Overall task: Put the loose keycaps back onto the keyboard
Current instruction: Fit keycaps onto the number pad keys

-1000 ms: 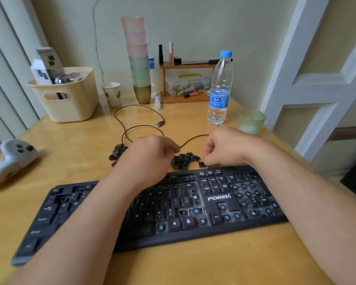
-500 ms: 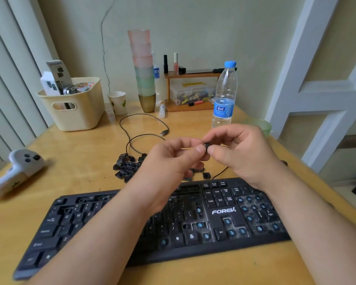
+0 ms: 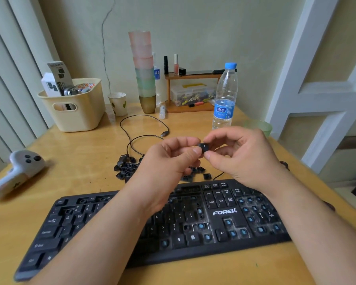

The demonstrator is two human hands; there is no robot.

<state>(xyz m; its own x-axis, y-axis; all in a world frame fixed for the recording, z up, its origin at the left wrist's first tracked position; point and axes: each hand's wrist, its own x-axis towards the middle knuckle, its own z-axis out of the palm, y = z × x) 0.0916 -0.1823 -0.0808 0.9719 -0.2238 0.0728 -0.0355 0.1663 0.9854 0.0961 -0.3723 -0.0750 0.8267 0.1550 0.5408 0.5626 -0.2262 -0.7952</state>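
Both grips pinch one keycap (image 3: pixel 203 146) between left hand (image 3: pixel 169 161) and right hand (image 3: pixel 237 155), raised above the keyboard (image 3: pixel 224 212). Many sockets there show bare blue stems; a pile of loose keycaps (image 3: pixel 125 167) waits on the bench (image 3: pixel 80 153).

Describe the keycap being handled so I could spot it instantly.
Look above the black keyboard, where both hands meet. Pinched between the left hand and right hand is one black keycap; unlike the loose keycaps on the table, it is in the air.
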